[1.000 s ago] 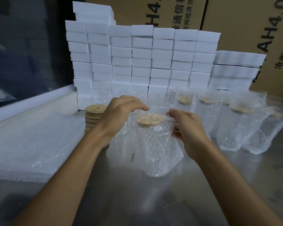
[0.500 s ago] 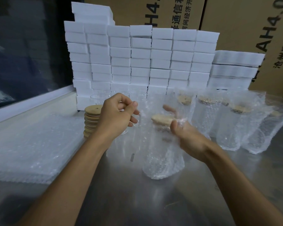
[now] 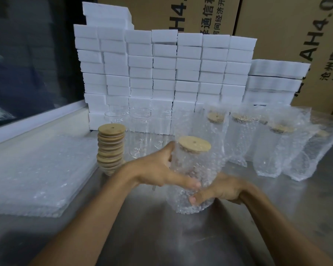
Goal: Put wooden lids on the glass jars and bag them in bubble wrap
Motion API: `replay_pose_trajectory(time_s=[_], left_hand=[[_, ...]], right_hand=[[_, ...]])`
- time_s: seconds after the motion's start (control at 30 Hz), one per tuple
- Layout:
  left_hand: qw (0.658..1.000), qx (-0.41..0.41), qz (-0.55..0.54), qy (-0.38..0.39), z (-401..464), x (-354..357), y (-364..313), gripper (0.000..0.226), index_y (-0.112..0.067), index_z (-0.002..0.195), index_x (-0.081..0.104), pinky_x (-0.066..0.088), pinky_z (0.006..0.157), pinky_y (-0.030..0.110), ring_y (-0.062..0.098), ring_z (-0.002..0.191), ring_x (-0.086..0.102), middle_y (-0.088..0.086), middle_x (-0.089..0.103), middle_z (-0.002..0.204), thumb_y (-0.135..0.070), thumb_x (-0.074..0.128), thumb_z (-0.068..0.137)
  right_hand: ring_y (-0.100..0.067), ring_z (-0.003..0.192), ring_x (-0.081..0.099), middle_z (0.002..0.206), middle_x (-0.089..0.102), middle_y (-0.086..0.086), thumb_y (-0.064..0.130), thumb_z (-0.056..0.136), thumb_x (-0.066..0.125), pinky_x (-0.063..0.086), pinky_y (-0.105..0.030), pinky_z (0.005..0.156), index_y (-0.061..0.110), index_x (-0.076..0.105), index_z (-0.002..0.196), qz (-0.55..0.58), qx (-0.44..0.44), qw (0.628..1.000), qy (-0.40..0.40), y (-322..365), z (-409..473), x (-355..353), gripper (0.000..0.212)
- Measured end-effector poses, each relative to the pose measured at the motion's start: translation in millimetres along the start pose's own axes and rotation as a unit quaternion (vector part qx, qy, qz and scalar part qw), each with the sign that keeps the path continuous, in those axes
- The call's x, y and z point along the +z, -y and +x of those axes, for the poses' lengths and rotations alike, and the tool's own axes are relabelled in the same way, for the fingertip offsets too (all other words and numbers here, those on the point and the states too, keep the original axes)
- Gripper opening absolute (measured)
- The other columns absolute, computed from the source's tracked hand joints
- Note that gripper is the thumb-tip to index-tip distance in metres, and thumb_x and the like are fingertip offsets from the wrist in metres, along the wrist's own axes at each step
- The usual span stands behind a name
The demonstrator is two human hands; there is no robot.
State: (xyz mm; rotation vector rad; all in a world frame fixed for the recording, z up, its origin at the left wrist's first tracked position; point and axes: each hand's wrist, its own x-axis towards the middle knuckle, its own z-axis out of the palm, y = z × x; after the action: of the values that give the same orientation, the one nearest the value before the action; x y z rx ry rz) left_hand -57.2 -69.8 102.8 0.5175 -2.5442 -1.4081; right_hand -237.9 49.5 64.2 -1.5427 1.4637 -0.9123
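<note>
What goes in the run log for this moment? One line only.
step: bagging | left hand: grips bagged jar | right hand: holds its base | wooden lid: on | table

I'm getting a dim, cool-toned picture, light soft and coming from above, with a pale sheen on the metal desk [image 3: 161, 237] below the arms. Shadows are faint and diffuse. The right hand [image 3: 217, 191] smears with motion blur, the left hand [image 3: 158, 173] is a touch sharper. Wide-angle bending shows at the edges, where the cardboard cartons [image 3: 288, 35] lean outward. The dark window [image 3: 27, 54] on the left stays murky, and the white boxes [image 3: 161, 64] read brightest.
</note>
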Motion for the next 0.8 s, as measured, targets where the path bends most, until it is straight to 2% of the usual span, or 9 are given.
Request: replay_pose_trajectory(time_s=[0.03,0.1,0.2,0.37,0.43,0.57,0.63,0.7,0.8], left_hand=[[0.999,0.025,0.008,-0.023,5.7,7.1,2.9,0.101,-0.032,0.138,0.034,0.054,0.089,0.029,0.011,0.118,0.058,-0.013,0.057,0.128,-0.041,0.093,0.057],[0.995,0.052,-0.015,-0.082,13.6,15.2,6.3,0.098,-0.025,0.135,0.045,0.051,0.099,0.038,0.011,0.117,0.061,-0.008,0.063,0.125,-0.036,0.095,0.051],[0.988,0.058,-0.037,-0.14,19.3,17.2,11.2,0.093,-0.025,0.124,0.055,0.052,0.096,0.043,0.014,0.109,0.065,-0.006,0.068,0.116,-0.041,0.094,0.041],[0.966,0.041,-0.06,-0.248,19.1,11.5,15.1,0.078,-0.03,0.106,0.055,0.057,0.085,0.042,0.011,0.094,0.068,-0.009,0.068,0.104,-0.05,0.088,0.039],[0.962,0.045,-0.083,-0.258,17.8,10.7,15.7,0.076,-0.029,0.106,0.057,0.057,0.085,0.039,0.008,0.093,0.068,-0.01,0.069,0.102,-0.048,0.088,0.039],[0.95,0.095,-0.125,-0.272,18.0,19.4,12.3,0.058,-0.033,0.099,0.06,0.055,0.072,0.022,0.0,0.085,0.069,-0.019,0.071,0.094,-0.037,0.088,0.049],[0.941,0.103,-0.132,-0.293,21.0,22.6,11.2,0.054,-0.032,0.105,0.062,0.055,0.083,0.026,0.004,0.095,0.068,-0.016,0.071,0.101,-0.036,0.086,0.057],[0.946,0.086,-0.123,-0.288,22.6,24.0,11.7,0.066,-0.03,0.121,0.057,0.052,0.093,0.029,0.007,0.107,0.064,-0.014,0.066,0.113,-0.035,0.088,0.063],[0.961,0.046,-0.115,-0.249,22.6,24.6,14.2,0.079,-0.032,0.137,0.045,0.05,0.094,0.028,0.008,0.111,0.06,-0.015,0.059,0.119,-0.032,0.088,0.07]], right_hand=[[0.004,0.119,0.061,0.126,0.067,0.025,0.011,0.074,0.086,0.048,-0.008,0.091,0.059,0.065,0.119,0.01,-0.016,1.0,-0.006,0.3,0.7,2.3,0.068],[-0.003,0.125,0.06,0.133,0.066,0.017,0.012,0.074,0.086,0.048,-0.013,0.094,0.054,0.064,0.123,0.038,-0.036,0.998,-0.03,-3.1,2.8,5.7,0.068],[-0.011,0.129,0.06,0.137,0.065,0.009,0.015,0.073,0.086,0.049,-0.018,0.097,0.04,0.062,0.131,0.072,-0.042,0.995,-0.053,-12.9,6.0,7.0,0.067],[-0.01,0.123,0.063,0.13,0.069,0.008,0.017,0.07,0.09,0.051,-0.018,0.095,0.036,0.063,0.129,0.063,0.002,0.997,-0.044,-17.7,8.3,6.6,0.068],[-0.008,0.123,0.063,0.13,0.069,0.011,0.013,0.07,0.09,0.051,-0.017,0.095,0.031,0.058,0.133,0.063,0.0,0.996,-0.068,-20.6,11.6,8.0,0.073],[-0.004,0.119,0.064,0.127,0.069,0.014,0.005,0.071,0.087,0.051,-0.015,0.089,0.029,0.059,0.132,0.069,-0.031,0.989,-0.125,-20.3,15.0,14.0,0.071],[-0.008,0.116,0.066,0.124,0.071,0.008,0.01,0.068,0.085,0.054,-0.018,0.085,0.024,0.061,0.129,0.079,-0.044,0.981,-0.171,-21.8,16.3,14.4,0.067],[-0.009,0.114,0.067,0.123,0.072,0.005,0.013,0.068,0.083,0.054,-0.017,0.083,0.02,0.061,0.13,0.084,-0.06,0.972,-0.211,-25.1,17.3,15.0,0.066],[-0.006,0.106,0.07,0.115,0.075,0.007,0.013,0.068,0.083,0.052,-0.013,0.08,0.019,0.064,0.125,0.071,-0.074,0.953,-0.284,-33.0,19.2,12.4,0.06]])
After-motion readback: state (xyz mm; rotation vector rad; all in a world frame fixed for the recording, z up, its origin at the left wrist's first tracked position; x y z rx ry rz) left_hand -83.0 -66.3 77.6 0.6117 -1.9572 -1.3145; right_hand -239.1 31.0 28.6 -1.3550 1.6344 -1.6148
